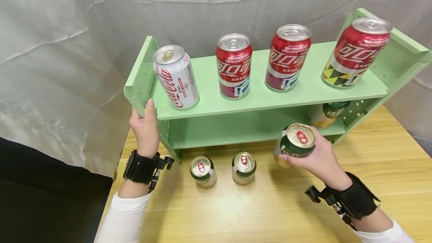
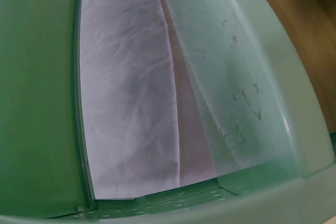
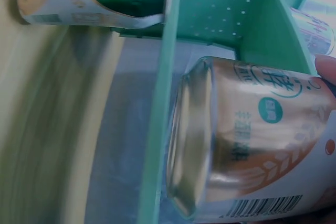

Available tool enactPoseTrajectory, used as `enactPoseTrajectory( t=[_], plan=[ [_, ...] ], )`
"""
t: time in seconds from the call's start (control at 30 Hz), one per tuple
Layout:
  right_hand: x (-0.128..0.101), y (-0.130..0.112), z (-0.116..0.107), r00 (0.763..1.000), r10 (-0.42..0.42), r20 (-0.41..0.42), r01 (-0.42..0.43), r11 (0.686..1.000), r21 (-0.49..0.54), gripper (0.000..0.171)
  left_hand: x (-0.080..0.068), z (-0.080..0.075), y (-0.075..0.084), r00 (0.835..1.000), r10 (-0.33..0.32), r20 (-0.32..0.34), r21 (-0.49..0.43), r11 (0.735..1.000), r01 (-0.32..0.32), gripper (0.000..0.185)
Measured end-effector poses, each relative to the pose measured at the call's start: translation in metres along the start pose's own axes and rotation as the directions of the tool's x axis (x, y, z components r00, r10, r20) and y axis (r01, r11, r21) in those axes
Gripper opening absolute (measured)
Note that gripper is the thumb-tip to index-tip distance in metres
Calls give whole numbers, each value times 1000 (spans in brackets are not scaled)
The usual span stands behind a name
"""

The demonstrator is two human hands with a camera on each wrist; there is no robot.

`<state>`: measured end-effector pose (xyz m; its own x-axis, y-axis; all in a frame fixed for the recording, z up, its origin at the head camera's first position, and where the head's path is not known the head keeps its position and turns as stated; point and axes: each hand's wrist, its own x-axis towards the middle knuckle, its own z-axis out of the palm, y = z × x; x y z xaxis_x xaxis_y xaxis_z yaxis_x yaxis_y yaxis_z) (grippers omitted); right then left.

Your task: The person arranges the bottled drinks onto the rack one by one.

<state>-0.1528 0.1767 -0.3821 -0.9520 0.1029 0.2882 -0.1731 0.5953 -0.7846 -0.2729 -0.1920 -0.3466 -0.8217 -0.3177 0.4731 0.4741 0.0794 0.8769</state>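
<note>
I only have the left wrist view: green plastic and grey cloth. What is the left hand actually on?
Observer: The left hand grips the left side panel of the green shelf.
Operator: And the right one?
Observer: The right hand holds a green and gold can in front of the lower shelf.
Operator: Anything already on that lower shelf?
Observer: One matching can at its right end.
Operator: More cans waiting?
Observer: Two cans stand on the wooden table.
</note>
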Motion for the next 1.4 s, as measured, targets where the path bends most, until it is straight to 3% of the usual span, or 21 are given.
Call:
enactPoseTrajectory(
  t=[0.5,1.03,1.27,1.4],
  plan=[
    [22,-5,0,1000,11,5,-11,1000,-9,74,0,1,5,1000,-21,9,-14,1000,21,39],
    [49,10,2,999,-5,32,5,1000,7,71,0,0,3,1000,-23,3,-6,1000,23,39],
    [58,12,6,1000,-15,2,15,1000,-8,76,0,1,3,1000,-16,3,-19,1000,16,39],
    [65,14,7,999,-36,29,35,999,28,82,0,1,3,1000,-20,1,-20,1000,20,39]
  ],
)
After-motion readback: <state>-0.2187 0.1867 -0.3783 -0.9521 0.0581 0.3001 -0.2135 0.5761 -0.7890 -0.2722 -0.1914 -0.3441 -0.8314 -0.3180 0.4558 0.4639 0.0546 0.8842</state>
